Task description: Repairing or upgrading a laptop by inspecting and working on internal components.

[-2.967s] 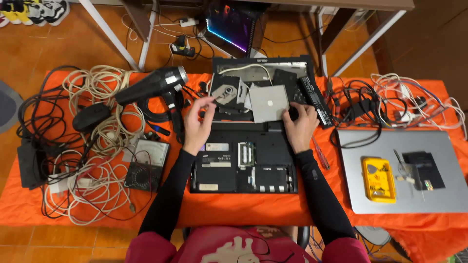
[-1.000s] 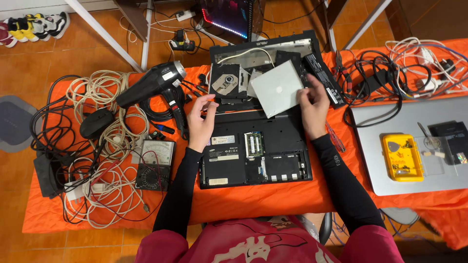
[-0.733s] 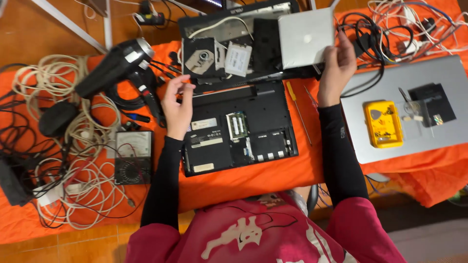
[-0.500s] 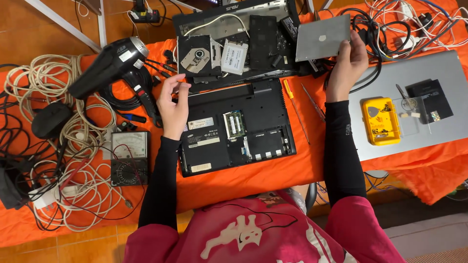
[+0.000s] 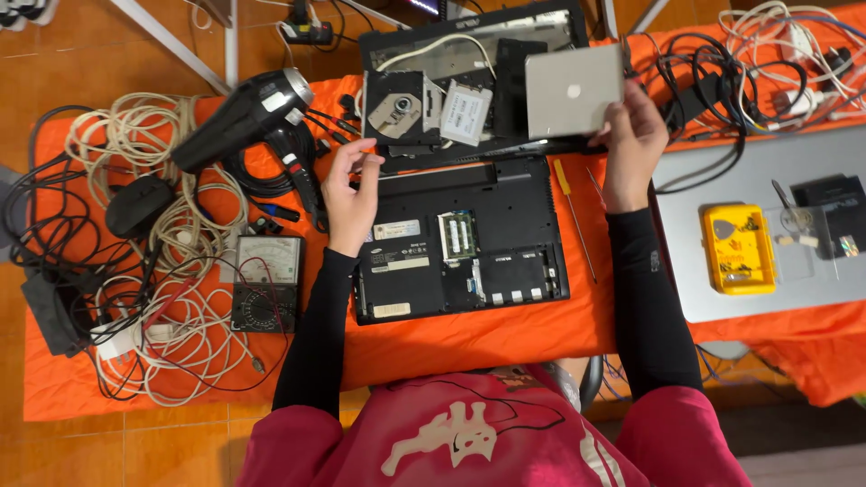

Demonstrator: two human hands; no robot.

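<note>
Above opened laptop [image 5: 460, 243], right hand [image 5: 631, 144] gripping silver drive [image 5: 574, 90]

I see an orange-covered table [image 5: 505, 338]. On it: cables [image 5: 135, 271], meter [image 5: 263, 284] and dryer [image 5: 244, 113] left, open laptop [image 5: 460, 239] centre, screwdriver [image 5: 574, 216] beside it, silver laptop [image 5: 767, 234] right.

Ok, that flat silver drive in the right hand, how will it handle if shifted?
The silver drive looks like a rigid flat slab, so it probably won't flex. Its smooth casing may be slippery, since the right hand pinches only one edge. Being thin, it should lie flat, not roll.
</note>
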